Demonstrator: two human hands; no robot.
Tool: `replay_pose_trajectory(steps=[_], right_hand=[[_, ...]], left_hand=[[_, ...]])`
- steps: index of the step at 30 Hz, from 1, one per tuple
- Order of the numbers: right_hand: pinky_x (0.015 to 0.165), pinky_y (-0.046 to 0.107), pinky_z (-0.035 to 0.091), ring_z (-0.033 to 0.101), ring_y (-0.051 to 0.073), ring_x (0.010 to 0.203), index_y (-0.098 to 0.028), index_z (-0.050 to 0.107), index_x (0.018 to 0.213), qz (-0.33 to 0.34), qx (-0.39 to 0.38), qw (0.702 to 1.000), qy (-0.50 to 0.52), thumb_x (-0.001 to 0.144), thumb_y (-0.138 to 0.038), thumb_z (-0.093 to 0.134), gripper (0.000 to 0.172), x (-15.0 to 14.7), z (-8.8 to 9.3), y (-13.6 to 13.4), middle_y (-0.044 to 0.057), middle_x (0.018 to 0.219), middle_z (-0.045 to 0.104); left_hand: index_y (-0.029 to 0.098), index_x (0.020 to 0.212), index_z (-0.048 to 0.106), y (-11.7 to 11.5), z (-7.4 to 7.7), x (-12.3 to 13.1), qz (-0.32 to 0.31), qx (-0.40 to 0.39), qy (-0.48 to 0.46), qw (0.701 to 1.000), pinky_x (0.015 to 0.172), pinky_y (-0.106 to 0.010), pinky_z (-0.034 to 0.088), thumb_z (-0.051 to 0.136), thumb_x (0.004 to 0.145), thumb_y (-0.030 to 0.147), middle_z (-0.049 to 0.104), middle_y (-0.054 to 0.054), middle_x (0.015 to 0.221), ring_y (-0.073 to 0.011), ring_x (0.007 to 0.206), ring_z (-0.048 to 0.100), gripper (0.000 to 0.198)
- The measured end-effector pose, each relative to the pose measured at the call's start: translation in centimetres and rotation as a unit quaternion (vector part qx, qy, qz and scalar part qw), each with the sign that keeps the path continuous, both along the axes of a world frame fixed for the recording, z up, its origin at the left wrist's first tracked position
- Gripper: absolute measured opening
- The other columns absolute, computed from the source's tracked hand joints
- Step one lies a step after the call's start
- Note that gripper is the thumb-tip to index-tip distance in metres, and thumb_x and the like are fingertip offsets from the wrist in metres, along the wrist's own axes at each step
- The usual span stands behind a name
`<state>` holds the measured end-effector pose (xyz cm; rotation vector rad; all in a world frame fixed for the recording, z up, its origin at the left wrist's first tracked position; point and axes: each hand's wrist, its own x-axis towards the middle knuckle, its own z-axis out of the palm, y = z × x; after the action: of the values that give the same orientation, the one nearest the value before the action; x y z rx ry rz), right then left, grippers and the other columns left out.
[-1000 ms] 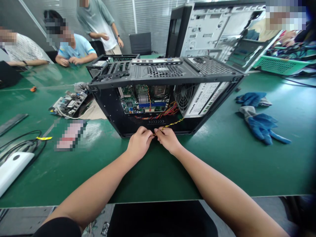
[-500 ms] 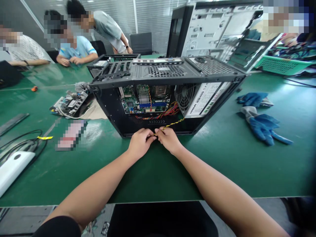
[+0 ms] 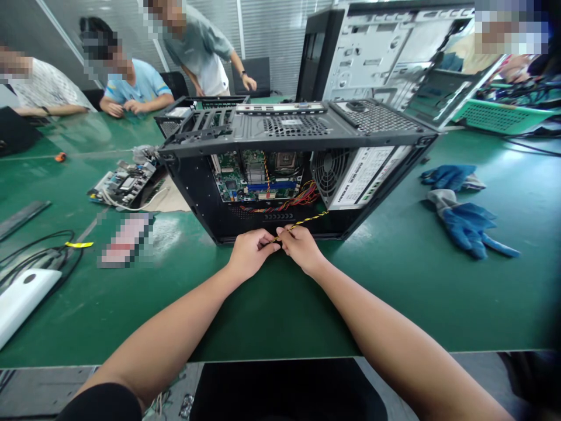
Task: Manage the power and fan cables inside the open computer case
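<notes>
An open black computer case point(image 3: 289, 135) stands in front of me with its side facing me. Both hands meet at its lower front edge, pinching a twisted yellow-and-black cable point(image 3: 310, 220). My left hand point(image 3: 249, 252) is closed on the cable's left part; its end is hidden by the fingers. Close beside it, my right hand point(image 3: 302, 248) is closed on the same cable, which runs up right to the power supply point(image 3: 363, 178). Inside the case are a green motherboard point(image 3: 234, 186) and a bundle of red, orange and yellow wires point(image 3: 298, 199).
Blue-grey gloves point(image 3: 464, 219) lie at right, before a green basket point(image 3: 504, 117). Another case point(image 3: 350, 64) stands behind. At left are a loose circuit board assembly point(image 3: 127, 184), a blurred flat object point(image 3: 126, 240), black cables and a white device point(image 3: 28, 304). Several people are across the table.
My hands stay at nearly the same spot on the cable, with slight finger shifts. Across the table, the standing person has moved right and stretched out an arm.
</notes>
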<state>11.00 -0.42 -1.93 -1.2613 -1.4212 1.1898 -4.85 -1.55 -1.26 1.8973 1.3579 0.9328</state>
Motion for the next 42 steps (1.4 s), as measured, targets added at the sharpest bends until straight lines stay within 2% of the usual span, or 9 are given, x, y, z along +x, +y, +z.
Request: replay_pose_trajectory(steps=[2, 7, 12, 21, 29, 42], right_hand=[[0.047, 0.026, 0.032, 0.041, 0.01, 0.043, -0.021, 0.048, 0.057, 0.0, 0.001, 1.0, -0.004, 0.089, -0.041, 0.053, 0.039, 0.02, 0.07, 0.04, -0.004, 0.047, 0.043], [0.048, 0.026, 0.033, 0.042, 0.01, 0.043, -0.021, 0.047, 0.056, -0.002, -0.008, 1.0, -0.005, 0.089, -0.04, 0.053, 0.039, 0.08, 0.13, 0.03, -0.004, 0.046, 0.044], [0.046, 0.025, 0.032, 0.042, 0.009, 0.043, -0.021, 0.046, 0.056, 0.0, -0.014, 1.0, 0.005, 0.088, -0.04, 0.054, 0.038, 0.01, 0.04, -0.02, -0.005, 0.047, 0.044], [0.046, 0.025, 0.033, 0.042, 0.009, 0.043, -0.02, 0.048, 0.059, -0.005, -0.02, 1.0, 0.013, 0.088, -0.04, 0.054, 0.036, 0.04, 0.1, 0.0, -0.005, 0.048, 0.044], [0.046, 0.025, 0.033, 0.043, 0.01, 0.043, -0.021, 0.047, 0.059, 0.001, -0.019, 1.0, 0.023, 0.086, -0.046, 0.059, 0.039, 0.0, 0.02, 0.02, -0.005, 0.049, 0.045], [0.046, 0.025, 0.033, 0.043, 0.01, 0.045, -0.021, 0.048, 0.061, -0.002, -0.013, 1.0, 0.021, 0.086, -0.049, 0.057, 0.039, 0.02, -0.12, -0.01, -0.004, 0.05, 0.046]], left_hand=[[0.018, 0.08, 0.068, 0.04, -0.02, -0.01, -0.002, 0.001, -0.01, 1.0, 0.059, -0.024, 0.049, 0.076, 0.078, 0.021, 0.068, 0.001, 0.074, -0.0104, 0.06, 0.06, 0.008], [0.018, 0.083, 0.068, -0.16, 0.21, -0.09, 0.0, 0.056, 0.044, 0.997, 0.06, -0.024, 0.049, 0.08, 0.075, 0.019, 0.063, 0.001, 0.078, -0.0102, 0.062, 0.059, 0.014], [0.018, 0.085, 0.068, -0.33, 0.3, -0.13, -0.008, 0.074, 0.08, 0.994, 0.064, -0.025, 0.05, 0.077, 0.077, 0.014, 0.064, 0.0, 0.08, -0.0116, 0.067, 0.06, 0.013], [0.02, 0.087, 0.068, -0.3, 0.18, -0.11, -0.014, 0.069, 0.075, 0.995, 0.067, -0.027, 0.051, 0.07, 0.084, 0.017, 0.068, 0.0, 0.079, -0.0137, 0.071, 0.064, 0.005], [0.019, 0.087, 0.065, -0.52, 0.06, -0.12, -0.016, 0.125, 0.116, 0.985, 0.069, -0.028, 0.05, 0.07, 0.085, 0.019, 0.063, -0.001, 0.081, -0.0154, 0.075, 0.062, 0.005], [0.019, 0.084, 0.063, -0.4, 0.17, -0.01, -0.031, 0.121, 0.087, 0.988, 0.069, -0.027, 0.049, 0.059, 0.091, 0.015, 0.063, -0.001, 0.076, -0.0146, 0.073, 0.062, 0.009]])
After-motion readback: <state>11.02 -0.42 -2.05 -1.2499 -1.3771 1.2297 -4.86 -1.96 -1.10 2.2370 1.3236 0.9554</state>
